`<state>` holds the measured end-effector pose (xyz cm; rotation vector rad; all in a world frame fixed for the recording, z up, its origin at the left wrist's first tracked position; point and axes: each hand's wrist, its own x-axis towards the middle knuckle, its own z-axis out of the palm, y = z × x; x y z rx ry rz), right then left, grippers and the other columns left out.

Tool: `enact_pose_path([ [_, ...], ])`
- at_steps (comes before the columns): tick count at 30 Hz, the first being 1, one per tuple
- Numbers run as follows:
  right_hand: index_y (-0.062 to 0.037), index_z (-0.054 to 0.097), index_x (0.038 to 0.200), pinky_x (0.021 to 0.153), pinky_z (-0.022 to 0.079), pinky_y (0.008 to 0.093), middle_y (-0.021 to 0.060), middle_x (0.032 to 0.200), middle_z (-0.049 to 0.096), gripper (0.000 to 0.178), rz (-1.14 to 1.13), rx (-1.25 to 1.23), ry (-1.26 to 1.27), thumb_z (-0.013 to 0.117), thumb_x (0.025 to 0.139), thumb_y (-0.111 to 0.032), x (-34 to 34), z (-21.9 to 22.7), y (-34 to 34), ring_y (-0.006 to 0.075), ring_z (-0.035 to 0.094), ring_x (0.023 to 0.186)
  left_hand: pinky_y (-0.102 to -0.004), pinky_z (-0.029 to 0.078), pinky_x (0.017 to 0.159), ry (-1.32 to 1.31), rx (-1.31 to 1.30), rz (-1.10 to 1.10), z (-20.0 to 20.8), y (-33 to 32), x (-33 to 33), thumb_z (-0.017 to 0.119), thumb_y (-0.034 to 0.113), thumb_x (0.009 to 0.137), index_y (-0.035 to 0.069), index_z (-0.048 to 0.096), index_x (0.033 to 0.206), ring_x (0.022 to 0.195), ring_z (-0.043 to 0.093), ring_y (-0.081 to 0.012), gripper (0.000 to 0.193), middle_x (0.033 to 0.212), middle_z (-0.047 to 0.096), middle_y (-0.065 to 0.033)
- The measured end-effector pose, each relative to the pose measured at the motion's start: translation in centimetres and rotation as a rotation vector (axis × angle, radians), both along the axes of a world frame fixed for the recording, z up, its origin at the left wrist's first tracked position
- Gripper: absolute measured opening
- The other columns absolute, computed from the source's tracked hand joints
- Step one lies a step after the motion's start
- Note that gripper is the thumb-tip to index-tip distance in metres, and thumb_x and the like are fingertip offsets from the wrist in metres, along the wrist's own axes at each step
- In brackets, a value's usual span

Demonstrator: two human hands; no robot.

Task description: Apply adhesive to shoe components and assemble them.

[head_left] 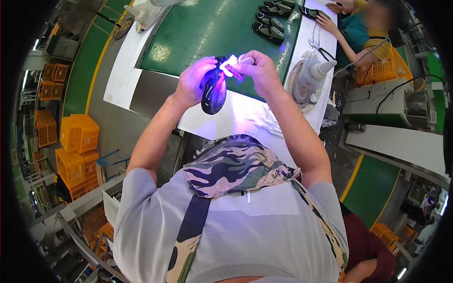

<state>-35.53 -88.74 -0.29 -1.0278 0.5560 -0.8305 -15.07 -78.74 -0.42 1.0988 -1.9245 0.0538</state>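
My left hand (195, 81) is closed around the upper end of a glossy black shoe (214, 96), which hangs over the near edge of the worktable with its rounded end toward me. Just right of it, the thumb and fingers of my right hand (262, 73) pinch a small white cloth-like wad (229, 64) against the shoe's upper part. A dark reddish strip shows below the wad; whether it belongs to the shoe I cannot tell. Bright violet light falls on the shoe, the wad and my fingertips.
A green conveyor belt (188, 35) carries several black strapped shoes (269, 32). To the right are a white squeeze bottle (315, 70), pliers (322, 49), crumpled white cloth (269, 123) and a co-worker (354, 35) handling a shoe. Orange crates (78, 133) are stacked left.
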Motion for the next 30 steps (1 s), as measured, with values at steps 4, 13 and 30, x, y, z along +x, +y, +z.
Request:
enact_pose_path([
  [4, 0.0004, 0.061, 0.086, 0.064, 0.05, 0.0261, 0.0035, 0.077, 0.061, 0.02, 0.037, 0.034, 0.018, 0.077, 0.074, 0.001, -0.6, 0.4, 0.3, 0.0113, 0.059, 0.067, -0.042, 0.055, 0.087, -0.009, 0.004, 0.013, -0.8, -0.4, 0.2, 0.082, 0.006, 0.069, 0.003, 0.056, 0.113, 0.102, 0.066, -0.0382, 0.051, 0.113, 0.064, -0.0219],
  [13, -0.0006, 0.059, 0.087, 0.065, 0.049, 0.027, 0.0044, 0.08, 0.062, 0.02, 0.035, -0.088, 0.12, 0.076, 0.077, 0.003, -2.4, 1.2, 0.3, 0.0122, 0.059, 0.068, -0.0386, 0.056, 0.076, -0.09, 0.12, 0.081, -1.1, -1.0, -0.8, 0.077, 0.001, 0.065, 0.003, 0.057, 0.106, 0.089, 0.068, -0.0327, 0.045, 0.103, 0.066, -0.0153],
  [30, -0.0015, 0.06, 0.082, 0.054, 0.043, 0.021, -0.0028, 0.069, 0.057, 0.02, -0.126, -0.226, 0.205, 0.079, 0.074, -0.001, -2.5, 1.0, -0.5, 0.0044, 0.052, 0.061, -0.0296, 0.053, 0.074, 0.132, 0.974, -0.262, 1.5, 0.4, -1.5, 0.087, 0.012, 0.05, 0.007, 0.06, 0.113, 0.077, 0.063, -0.0116, 0.069, 0.087, 0.068, -0.0026],
])
